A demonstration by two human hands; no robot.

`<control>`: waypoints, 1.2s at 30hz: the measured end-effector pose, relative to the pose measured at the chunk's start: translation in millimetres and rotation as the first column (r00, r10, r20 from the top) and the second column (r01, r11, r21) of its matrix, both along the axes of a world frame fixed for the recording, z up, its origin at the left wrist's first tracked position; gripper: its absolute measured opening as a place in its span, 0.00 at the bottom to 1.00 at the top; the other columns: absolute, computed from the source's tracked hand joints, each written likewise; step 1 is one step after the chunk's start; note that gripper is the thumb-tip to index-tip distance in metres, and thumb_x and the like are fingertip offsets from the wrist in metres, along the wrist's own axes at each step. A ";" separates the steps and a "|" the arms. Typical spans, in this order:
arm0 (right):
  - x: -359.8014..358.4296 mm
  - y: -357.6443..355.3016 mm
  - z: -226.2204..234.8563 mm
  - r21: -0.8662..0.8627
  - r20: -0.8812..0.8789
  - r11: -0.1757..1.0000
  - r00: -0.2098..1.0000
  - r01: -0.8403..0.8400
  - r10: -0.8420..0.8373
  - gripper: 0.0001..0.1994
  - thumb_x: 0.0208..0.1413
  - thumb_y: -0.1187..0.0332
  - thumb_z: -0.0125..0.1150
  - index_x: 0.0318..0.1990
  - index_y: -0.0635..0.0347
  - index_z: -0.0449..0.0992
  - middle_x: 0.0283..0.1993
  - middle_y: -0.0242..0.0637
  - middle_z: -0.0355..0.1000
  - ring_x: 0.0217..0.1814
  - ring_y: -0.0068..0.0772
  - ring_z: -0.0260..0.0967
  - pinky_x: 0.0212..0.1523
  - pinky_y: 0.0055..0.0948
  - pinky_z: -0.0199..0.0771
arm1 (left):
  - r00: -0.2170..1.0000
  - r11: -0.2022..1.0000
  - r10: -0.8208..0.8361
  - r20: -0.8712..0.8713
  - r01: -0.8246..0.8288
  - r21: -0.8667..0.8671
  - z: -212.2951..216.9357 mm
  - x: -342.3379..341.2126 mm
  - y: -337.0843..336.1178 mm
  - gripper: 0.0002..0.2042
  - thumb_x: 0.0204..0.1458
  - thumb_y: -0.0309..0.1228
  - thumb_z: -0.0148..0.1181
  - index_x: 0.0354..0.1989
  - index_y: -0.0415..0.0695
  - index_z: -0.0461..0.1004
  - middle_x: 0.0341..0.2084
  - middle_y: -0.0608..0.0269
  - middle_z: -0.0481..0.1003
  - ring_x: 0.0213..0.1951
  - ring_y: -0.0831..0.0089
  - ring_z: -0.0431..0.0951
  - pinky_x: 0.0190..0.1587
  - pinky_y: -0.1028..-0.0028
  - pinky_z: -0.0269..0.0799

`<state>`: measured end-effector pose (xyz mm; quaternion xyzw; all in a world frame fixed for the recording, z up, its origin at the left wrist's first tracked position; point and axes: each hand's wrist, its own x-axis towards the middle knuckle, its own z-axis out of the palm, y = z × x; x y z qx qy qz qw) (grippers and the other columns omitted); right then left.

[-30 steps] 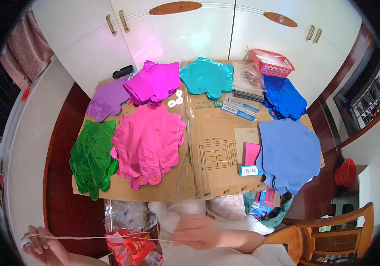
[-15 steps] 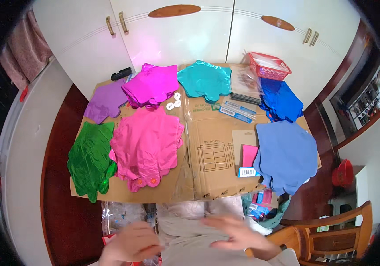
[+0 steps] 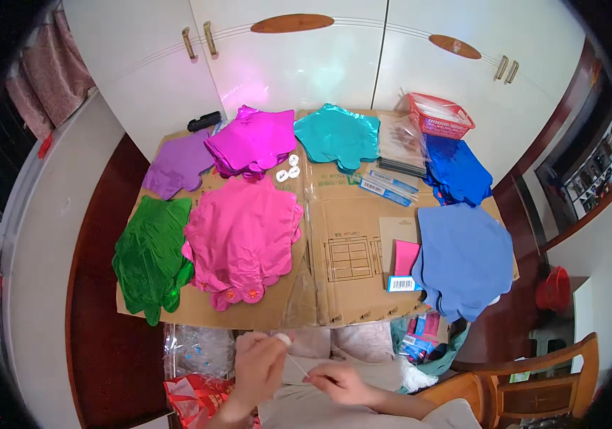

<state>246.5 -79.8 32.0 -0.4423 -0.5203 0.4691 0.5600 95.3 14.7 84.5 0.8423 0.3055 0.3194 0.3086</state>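
Note:
My left hand (image 3: 259,365), just below the table's front edge, is closed on a small white roll (image 3: 284,339). A thin white string (image 3: 297,366) runs from the roll down to my right hand (image 3: 338,384), whose fingertips pinch its end over my lap. On the table, nearest to the hands, lies a stack of flat pink foil balloons (image 3: 243,236) with wavy edges. Three small white discs (image 3: 293,171), similar to the roll, lie beside a magenta foil stack (image 3: 256,139).
Around the cardboard-covered table (image 3: 349,300) lie green (image 3: 150,250), purple (image 3: 177,166), teal (image 3: 338,136), blue (image 3: 457,171) and grey-blue (image 3: 465,257) foil stacks. A red basket (image 3: 440,116) stands at the back right. A wooden chair (image 3: 534,379) is at my right.
My hands were apart and blurred over my lap. Now the left is higher, near the table edge, with the white roll, and the string stretches to my right hand. The view has shifted slightly.

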 end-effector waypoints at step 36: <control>25.4 12.6 38.0 0.137 0.348 0.989 0.931 0.061 -0.106 0.06 0.42 0.73 0.56 0.30 0.59 0.75 0.20 0.39 0.68 0.20 0.36 0.68 0.20 0.28 0.65 | 0.855 0.792 -0.330 0.400 0.481 -0.376 -2.8 -2.0 -0.7 0.09 0.42 0.24 0.55 0.34 0.41 0.75 0.21 0.60 0.72 0.25 0.67 0.67 0.33 0.70 0.61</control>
